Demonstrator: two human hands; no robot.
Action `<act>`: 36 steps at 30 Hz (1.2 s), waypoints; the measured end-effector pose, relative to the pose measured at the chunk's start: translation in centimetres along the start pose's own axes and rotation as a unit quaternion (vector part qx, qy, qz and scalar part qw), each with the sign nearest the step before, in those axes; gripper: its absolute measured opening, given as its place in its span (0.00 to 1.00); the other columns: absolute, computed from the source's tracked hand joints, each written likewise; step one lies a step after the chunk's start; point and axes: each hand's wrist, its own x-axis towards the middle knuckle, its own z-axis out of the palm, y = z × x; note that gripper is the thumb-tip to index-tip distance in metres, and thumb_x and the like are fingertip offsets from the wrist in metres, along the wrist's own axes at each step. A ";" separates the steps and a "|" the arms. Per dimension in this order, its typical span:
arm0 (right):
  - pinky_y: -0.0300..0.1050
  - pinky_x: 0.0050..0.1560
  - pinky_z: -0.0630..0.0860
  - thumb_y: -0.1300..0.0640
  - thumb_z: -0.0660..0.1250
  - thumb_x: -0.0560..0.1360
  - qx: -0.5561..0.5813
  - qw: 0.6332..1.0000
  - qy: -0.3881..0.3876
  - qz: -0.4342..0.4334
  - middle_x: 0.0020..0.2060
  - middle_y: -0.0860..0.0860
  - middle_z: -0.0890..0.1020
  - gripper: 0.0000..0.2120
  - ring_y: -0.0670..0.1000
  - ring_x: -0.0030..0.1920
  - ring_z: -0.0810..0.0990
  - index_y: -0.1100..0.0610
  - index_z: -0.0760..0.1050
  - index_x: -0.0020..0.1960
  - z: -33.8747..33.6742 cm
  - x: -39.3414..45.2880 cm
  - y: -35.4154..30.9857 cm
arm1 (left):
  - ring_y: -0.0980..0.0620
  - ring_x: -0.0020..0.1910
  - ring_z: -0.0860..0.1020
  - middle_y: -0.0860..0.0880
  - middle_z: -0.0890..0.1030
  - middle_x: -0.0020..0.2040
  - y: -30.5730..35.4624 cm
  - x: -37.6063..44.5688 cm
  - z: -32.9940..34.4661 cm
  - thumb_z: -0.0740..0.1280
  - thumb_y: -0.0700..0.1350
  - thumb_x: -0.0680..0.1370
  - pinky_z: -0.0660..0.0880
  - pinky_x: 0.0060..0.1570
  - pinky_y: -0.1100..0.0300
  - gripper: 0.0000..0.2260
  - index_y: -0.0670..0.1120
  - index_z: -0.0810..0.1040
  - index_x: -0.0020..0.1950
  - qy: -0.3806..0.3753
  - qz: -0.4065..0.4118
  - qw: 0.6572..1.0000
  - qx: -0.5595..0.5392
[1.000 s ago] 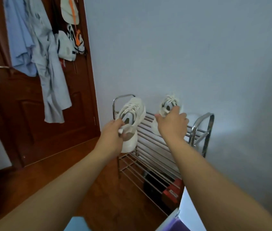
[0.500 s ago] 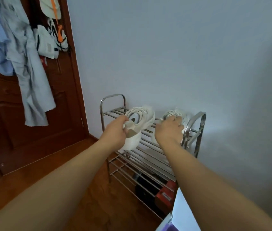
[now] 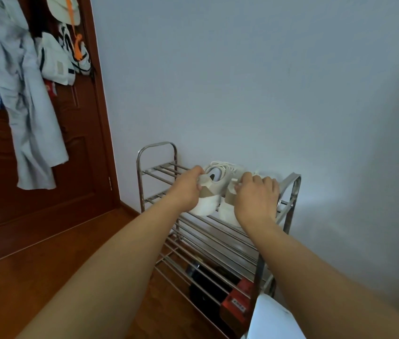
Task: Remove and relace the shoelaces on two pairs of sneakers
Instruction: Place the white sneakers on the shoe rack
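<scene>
Two white sneakers with beige heel patches sit side by side on the top shelf of a steel shoe rack (image 3: 157, 152) against the wall, heels toward me. My left hand (image 3: 185, 189) grips the heel of the left sneaker (image 3: 211, 189). My right hand (image 3: 256, 196) lies over the right sneaker (image 3: 227, 209), fingers curled round its collar and covering most of it. White laces (image 3: 223, 165) show on top of the left shoe.
A dark wooden door (image 3: 54, 192) at left carries hanging shirts (image 3: 22, 99) and caps. The rack's lower shelves hold dark shoes (image 3: 205, 285) and a red box (image 3: 236, 307). A white object (image 3: 274, 319) stands at the bottom right. The floor is wood.
Both sneakers came down from a raised, tilted hold and now sit close together on the top shelf. My hands followed them down and stayed on the heels.
</scene>
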 end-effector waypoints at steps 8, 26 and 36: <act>0.60 0.73 0.60 0.47 0.51 0.84 -0.011 1.000 -0.021 0.010 0.58 0.57 0.81 0.20 0.61 0.62 0.76 0.57 0.76 0.62 0.4 0.1 1.7 | 0.43 0.56 0.75 0.42 0.75 0.59 -1.4 2.7 3.6 0.56 0.37 0.83 0.73 0.56 0.50 0.15 0.46 0.69 0.70 -0.001 -0.007 0.998 -0.056; 0.58 0.64 0.69 0.60 0.65 0.73 0.137 0.981 0.104 -0.088 0.57 0.59 0.77 0.15 0.61 0.58 0.73 0.58 0.76 0.60 -1.2 -1.9 -6.2 | 0.44 0.60 0.79 0.48 0.75 0.66 -2.1 -4.4 2.2 0.61 0.35 0.79 0.78 0.54 0.52 0.34 0.49 0.52 0.83 0.012 -0.089 0.992 -0.089; 0.52 0.59 0.69 0.63 0.63 0.76 0.369 0.830 -0.247 -0.336 0.53 0.58 0.79 0.12 0.62 0.56 0.74 0.57 0.80 0.56 -4.1 -30.9 -26.7 | 0.46 0.54 0.83 0.47 0.86 0.54 -10.6 -47.5 -8.2 0.62 0.40 0.78 0.77 0.52 0.56 0.13 0.47 0.85 0.55 0.107 -0.376 0.920 0.010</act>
